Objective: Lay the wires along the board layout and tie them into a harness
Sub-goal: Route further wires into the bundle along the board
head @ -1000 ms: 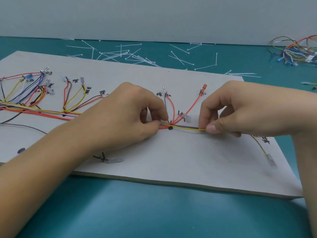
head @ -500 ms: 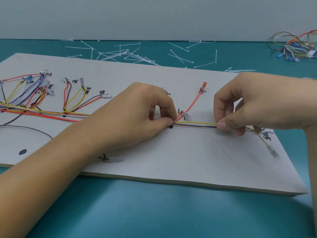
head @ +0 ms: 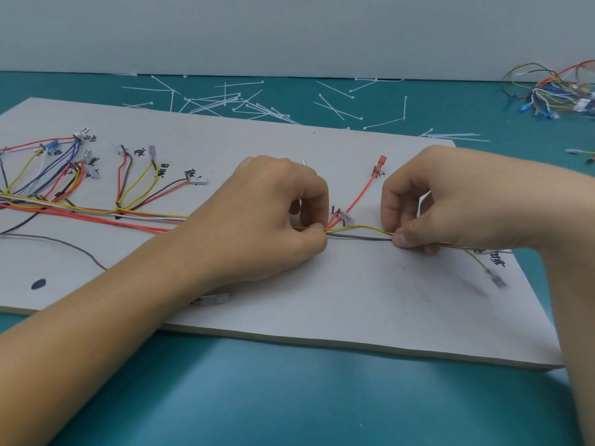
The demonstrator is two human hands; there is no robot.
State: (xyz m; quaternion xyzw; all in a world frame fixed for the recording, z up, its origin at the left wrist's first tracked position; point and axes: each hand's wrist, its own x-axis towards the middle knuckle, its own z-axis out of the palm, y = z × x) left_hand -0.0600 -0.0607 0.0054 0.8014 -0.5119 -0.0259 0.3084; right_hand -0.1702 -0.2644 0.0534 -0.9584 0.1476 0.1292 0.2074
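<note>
A flat pale grey layout board (head: 354,300) with handwritten black labels lies on the teal tabletop (head: 289,397). Near its middle the left hand (head: 257,214) pinches a thin yellow wire (head: 363,225) and a dark grey wire (head: 360,237) between thumb and forefinger, its other fingers curled. Just to the right, the right hand (head: 450,204) pinches the same two wires between thumb and forefinger. A short stretch of both wires runs between the hands over the board, and the yellow one bows up slightly. Past the right hand the yellow wire bends toward the near right and ends in a blurred metal terminal (head: 495,280). Between the hands, on the far side, an orange-red wire (head: 361,194) runs up to a red terminal. On the left, a bunch of coloured wires (head: 80,210) lies along the board, branching to labelled ends. White cable ties (head: 251,104) lie scattered on the tabletop beyond the board. A loose tangle of coloured wires (head: 553,91) sits at the far right.
</note>
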